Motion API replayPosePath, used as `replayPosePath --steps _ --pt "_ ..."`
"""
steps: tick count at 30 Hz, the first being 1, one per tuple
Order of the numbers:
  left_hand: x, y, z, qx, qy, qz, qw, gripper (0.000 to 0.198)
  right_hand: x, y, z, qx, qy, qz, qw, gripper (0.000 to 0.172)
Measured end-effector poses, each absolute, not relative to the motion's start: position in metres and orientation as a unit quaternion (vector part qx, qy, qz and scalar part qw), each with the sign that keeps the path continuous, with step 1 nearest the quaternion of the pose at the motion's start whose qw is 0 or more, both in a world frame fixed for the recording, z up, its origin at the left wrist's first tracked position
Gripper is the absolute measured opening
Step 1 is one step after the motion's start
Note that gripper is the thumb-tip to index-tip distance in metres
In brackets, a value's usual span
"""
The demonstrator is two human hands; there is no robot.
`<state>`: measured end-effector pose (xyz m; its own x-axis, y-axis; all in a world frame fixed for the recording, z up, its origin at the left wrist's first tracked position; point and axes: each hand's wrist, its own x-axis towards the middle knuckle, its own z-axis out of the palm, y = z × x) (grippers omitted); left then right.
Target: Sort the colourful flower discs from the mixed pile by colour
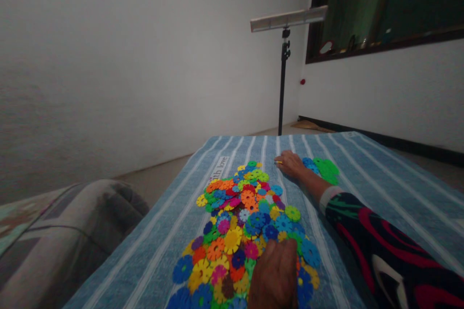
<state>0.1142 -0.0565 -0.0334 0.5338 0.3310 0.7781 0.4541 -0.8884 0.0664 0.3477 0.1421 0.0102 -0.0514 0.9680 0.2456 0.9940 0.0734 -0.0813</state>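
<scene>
A long pile of flower-shaped plastic discs [232, 239] in many colours lies on the striped blue cloth. My left hand [273, 275] is at the near end of the pile, its fingers curled down together among the discs. What its fingertips grip, if anything, is hidden. Farther off, my right hand [290, 164] rests low over the cloth, fingers bent and closed. A small yellow bit shows at those fingers, too small to name. Just right of that hand sit a few blue discs [311, 165] and a group of green discs [326, 170], partly behind the wrist.
The striped cloth [380, 193] covers the table and carries printed lettering. Behind its far edge stands a black light stand [282, 91] with a flat panel [288, 19] on top. A grey covered shape [90, 222] is to the left. A dark window [391, 5] is at upper right.
</scene>
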Motion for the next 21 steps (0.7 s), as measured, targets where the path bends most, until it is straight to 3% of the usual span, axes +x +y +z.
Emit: replayPosePath --steps 12,16,18,21 --pt "0.115 -0.061 -0.02 -0.856 -0.286 -0.427 0.044 0.033 0.341 0.127 0.012 -0.665 -0.729 -0.057 0.151 0.031" --pt "0.114 -0.061 -0.011 -0.845 -0.316 -0.431 0.026 0.022 0.324 0.095 0.018 -0.622 -0.76 -0.051 0.179 0.026" --pt "0.114 -0.06 -0.009 -0.841 -0.316 -0.438 0.031 0.022 0.314 0.07 0.017 -0.595 -0.774 -0.042 0.212 0.024" --pt "0.114 -0.059 -0.008 -0.83 -0.309 -0.459 0.064 0.023 0.302 0.024 0.013 -0.516 -0.789 0.012 0.334 0.02"
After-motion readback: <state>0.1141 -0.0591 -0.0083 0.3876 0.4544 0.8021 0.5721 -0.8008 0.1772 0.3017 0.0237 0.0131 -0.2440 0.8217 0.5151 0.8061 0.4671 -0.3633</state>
